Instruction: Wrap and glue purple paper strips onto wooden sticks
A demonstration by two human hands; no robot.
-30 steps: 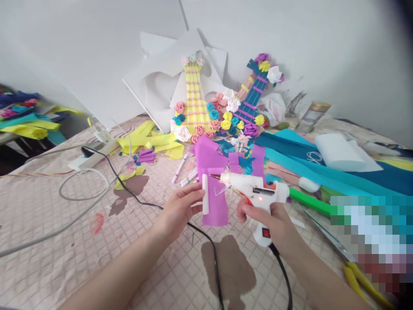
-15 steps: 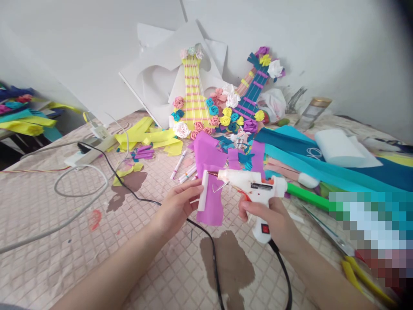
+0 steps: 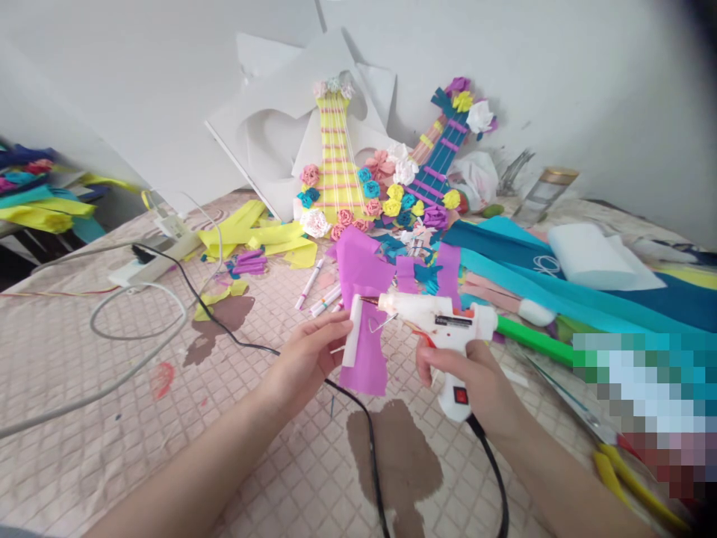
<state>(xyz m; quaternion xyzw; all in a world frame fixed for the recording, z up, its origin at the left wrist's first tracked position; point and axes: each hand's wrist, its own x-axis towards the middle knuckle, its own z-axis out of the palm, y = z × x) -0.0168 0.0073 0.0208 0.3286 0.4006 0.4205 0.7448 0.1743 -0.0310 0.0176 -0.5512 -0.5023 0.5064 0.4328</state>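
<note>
Glue gun point(image 3: 440, 314): white, red trigger, barrel about level, tip at upper end of strip point(image 3: 352, 340); contact unclear. Strip white, narrow, near upright, top leaning slightly right. Purple paper point(image 3: 368, 366) directly behind it.

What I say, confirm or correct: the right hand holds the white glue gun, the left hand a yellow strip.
The strip in the left hand is white, not yellow, as the head view shows. The right hand does hold the white glue gun.
</note>
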